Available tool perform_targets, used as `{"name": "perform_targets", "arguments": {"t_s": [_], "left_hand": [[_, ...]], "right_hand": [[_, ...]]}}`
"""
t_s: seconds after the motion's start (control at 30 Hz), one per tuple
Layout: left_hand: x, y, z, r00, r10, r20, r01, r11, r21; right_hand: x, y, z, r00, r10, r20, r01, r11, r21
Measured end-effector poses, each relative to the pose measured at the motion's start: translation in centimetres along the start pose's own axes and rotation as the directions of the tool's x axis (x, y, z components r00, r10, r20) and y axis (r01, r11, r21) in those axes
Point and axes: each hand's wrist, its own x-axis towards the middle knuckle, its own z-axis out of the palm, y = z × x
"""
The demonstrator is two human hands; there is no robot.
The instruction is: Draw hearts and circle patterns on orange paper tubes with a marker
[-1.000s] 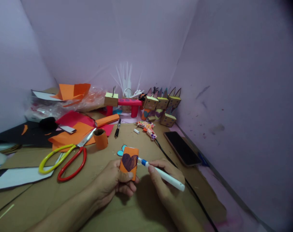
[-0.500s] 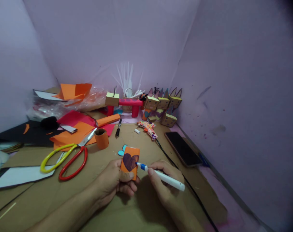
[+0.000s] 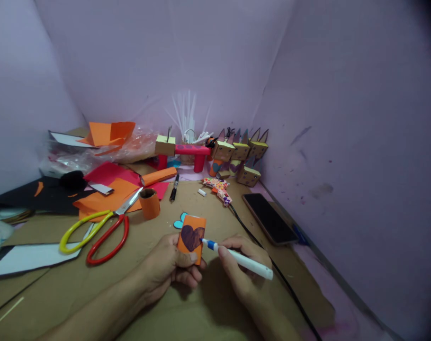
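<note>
My left hand (image 3: pixel 182 265) grips a small orange paper-covered piece (image 3: pixel 195 221) by its lower part, thumb on the front. A dark purple heart (image 3: pixel 191 238) is coloured on its face. My right hand (image 3: pixel 246 265) pinches a white marker (image 3: pixel 249 264) with a blue collar, its tip at the heart's right edge. Behind the orange piece lies a light blue paper shape (image 3: pixel 179 223) with a dark outline, partly covered. An orange tube (image 3: pixel 149 204) stands upright beyond my left hand, beside scissors (image 3: pixel 120 215) with one yellow and one red handle.
A phone (image 3: pixel 268 218) lies at the right, near a black cable (image 3: pixel 253 241) leading to a flower-patterned glue gun (image 3: pixel 220 190). Several cardboard animal heads (image 3: pixel 249 176) stand at the back. Orange paper (image 3: pixel 109 196) and a black pen (image 3: pixel 174 188) lie behind. Purple walls enclose the cardboard-covered surface.
The marker and my right hand have shifted very slightly, with the tip still at the heart's right side. My left hand keeps the orange piece in the same place.
</note>
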Motion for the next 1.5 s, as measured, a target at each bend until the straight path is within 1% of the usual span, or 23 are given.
{"name": "perform_targets", "arguments": {"t_s": [0.13, 0.3, 0.37, 0.47, 0.53, 0.73, 1.03, 1.2, 1.4, 1.5], "left_hand": [[-0.02, -0.03, 0.02, 1.0, -0.001, -0.006, 0.001, 1.0, -0.003], [0.18, -0.13, -0.09, 1.0, 0.003, 0.012, -0.003, 1.0, -0.009], [0.16, -0.17, -0.12, 1.0, 0.005, 0.007, -0.005, 1.0, -0.009], [0.04, -0.19, -0.12, 1.0, 0.003, -0.006, -0.003, 1.0, -0.005], [-0.04, -0.16, -0.1, 1.0, 0.006, -0.01, -0.006, 1.0, 0.001], [0.0, -0.13, -0.03, 1.0, 0.01, -0.007, -0.01, 1.0, -0.008], [0.01, -0.19, 0.02, 1.0, 0.008, -0.009, -0.008, 1.0, 0.003], [-0.03, -0.17, 0.08, 1.0, 0.007, -0.016, -0.007, 1.0, 0.005], [0.03, -0.16, 0.19, 1.0, 0.011, -0.013, -0.011, 1.0, 0.016], [0.04, -0.14, 0.26, 1.0, 0.016, -0.013, -0.016, 0.999, 0.031]], "right_hand": [[0.12, 0.0, 0.01, 1.0, 0.014, -0.002, -0.014, 1.0, -0.014], [0.03, -0.28, -0.05, 0.999, 0.005, 0.036, -0.005, 1.0, 0.005], [-0.01, -0.32, -0.11, 1.0, 0.011, 0.012, -0.011, 1.0, 0.002], [0.03, -0.16, -0.2, 0.998, 0.049, -0.045, -0.051, 0.998, -0.032], [0.06, 0.03, -0.22, 0.997, 0.057, -0.053, -0.06, 0.997, -0.056], [0.13, 0.27, -0.1, 0.999, 0.028, -0.028, -0.03, 0.997, -0.066], [0.08, 0.21, 0.14, 0.999, 0.001, -0.044, -0.002, 1.0, -0.029], [0.06, 0.32, 0.17, 0.997, 0.021, -0.07, -0.025, 0.998, -0.058], [0.13, 0.31, 0.27, 0.997, 0.018, -0.071, -0.02, 0.999, -0.027], [0.13, 0.28, 0.21, 0.998, 0.016, -0.053, -0.018, 0.999, -0.034]]}}
